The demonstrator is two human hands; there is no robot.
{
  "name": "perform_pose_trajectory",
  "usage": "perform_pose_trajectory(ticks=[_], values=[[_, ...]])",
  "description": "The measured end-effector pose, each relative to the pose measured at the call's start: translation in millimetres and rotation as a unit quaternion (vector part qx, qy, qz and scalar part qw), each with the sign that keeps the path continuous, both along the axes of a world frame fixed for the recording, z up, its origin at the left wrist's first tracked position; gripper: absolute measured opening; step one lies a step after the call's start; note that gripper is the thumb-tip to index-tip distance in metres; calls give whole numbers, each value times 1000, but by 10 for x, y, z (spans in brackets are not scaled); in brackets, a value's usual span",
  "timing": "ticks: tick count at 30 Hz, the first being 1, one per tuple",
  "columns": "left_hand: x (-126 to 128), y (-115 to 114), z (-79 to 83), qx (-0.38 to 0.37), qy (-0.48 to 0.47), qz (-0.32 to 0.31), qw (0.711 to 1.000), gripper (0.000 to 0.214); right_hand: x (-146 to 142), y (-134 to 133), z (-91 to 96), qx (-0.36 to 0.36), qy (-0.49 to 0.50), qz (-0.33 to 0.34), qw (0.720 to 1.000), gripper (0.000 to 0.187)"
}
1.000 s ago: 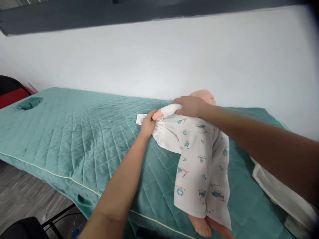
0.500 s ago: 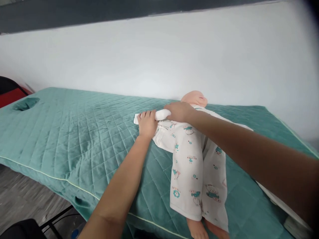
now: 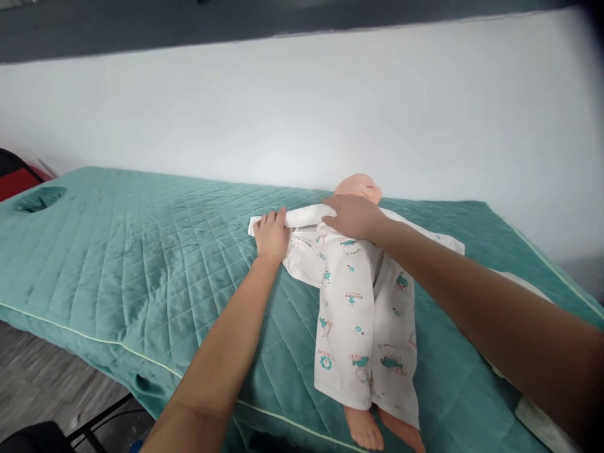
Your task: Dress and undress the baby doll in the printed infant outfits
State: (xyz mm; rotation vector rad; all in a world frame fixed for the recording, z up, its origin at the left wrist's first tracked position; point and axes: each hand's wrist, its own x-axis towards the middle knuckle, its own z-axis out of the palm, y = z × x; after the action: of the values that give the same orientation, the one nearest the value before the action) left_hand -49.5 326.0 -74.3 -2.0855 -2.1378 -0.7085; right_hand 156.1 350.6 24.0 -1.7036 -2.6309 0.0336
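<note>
A baby doll (image 3: 357, 184) lies on its back on a green quilted bed, dressed in white clothes (image 3: 346, 314) with teal and pink animal prints. Its bare feet (image 3: 364, 429) stick out at the trouser hems. One white sleeve (image 3: 307, 216) stretches out to the left. My left hand (image 3: 272, 236) is closed over the sleeve near its cuff, whose end (image 3: 253, 225) shows past the fingers. At the shoulder end, my right hand (image 3: 356, 215) grips the same sleeve between thumb and fingers. This hand covers part of the doll's chest and neck.
The green quilted bed cover (image 3: 155, 264) runs along a white wall (image 3: 236, 119) and has a face hole (image 3: 41, 198) at the far left. White cloth (image 3: 542, 418) lies at the right, partly behind my forearm. A black chair part (image 3: 35, 437) is at the lower left.
More of the sleeve shows between my hands, which are slightly farther apart. The view has shifted a little, and the doll's other sleeve shows more.
</note>
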Motion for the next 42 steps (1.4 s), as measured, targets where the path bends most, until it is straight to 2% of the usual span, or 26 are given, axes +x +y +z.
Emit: perform_pose_trajectory(ticks=[4,7,9,12,14,16,19,30,36,42], values=[[6,-4,2,-4,3,3,1000,51,197,-53,-17,4,65,-33,997,53],[15,-10,8,-7,6,11,1000,50,370,-152,-68,35,170,-62,983,51],[19,-13,12,-8,5,13,1000,49,530,-238,-160,63,255,-91,961,47],[25,-20,15,-9,2,15,1000,47,849,-369,-419,107,333,-129,928,44],[29,-27,17,-12,1,16,1000,47,1067,-450,-640,150,310,-139,928,44],[34,-34,20,-16,2,16,1000,46,1230,-518,-839,208,236,-159,936,44],[43,-41,26,-18,-1,18,1000,44,1326,-573,-1003,251,174,-196,932,45],[41,-8,1,-20,-11,21,1000,38,1333,-520,-1041,226,263,-229,910,43],[75,-30,-25,13,5,22,1000,44,1286,-521,-1012,223,258,-243,908,40],[106,-136,-47,66,2,-29,997,52,1246,-551,-963,233,220,-243,916,41]])
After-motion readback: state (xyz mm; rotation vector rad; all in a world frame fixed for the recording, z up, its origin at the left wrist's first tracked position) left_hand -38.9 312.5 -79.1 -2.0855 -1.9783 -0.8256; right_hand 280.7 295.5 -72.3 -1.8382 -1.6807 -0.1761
